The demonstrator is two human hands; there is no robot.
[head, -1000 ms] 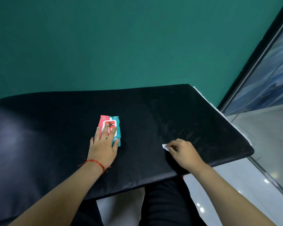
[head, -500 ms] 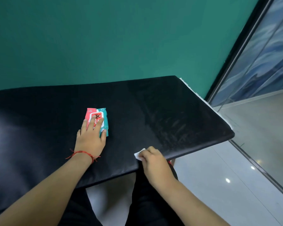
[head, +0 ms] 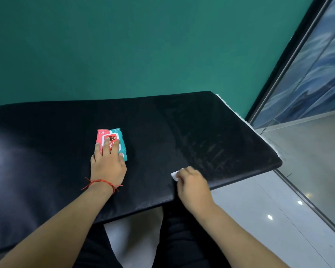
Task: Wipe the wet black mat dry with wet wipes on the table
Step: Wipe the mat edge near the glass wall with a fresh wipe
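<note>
The black mat (head: 46, 161) lies flat, smooth and faintly glossy like padded leatherette, with dull streaks across its right part; the left hand (head: 107, 167) rests on it, its straight fingers pressing down a soft rectangular wipes pack (head: 112, 133) of red and teal film, which sits near the mat's middle; a red string bracelet (head: 102, 183) circles that wrist; the right hand (head: 193, 185), fingers curled, pinches a small folded white wipe (head: 174, 175) against the mat's near edge; a matte green wall (head: 143, 45) stands behind.

Head view looks down (closely) across the black mat (head: 162, 122).
</note>
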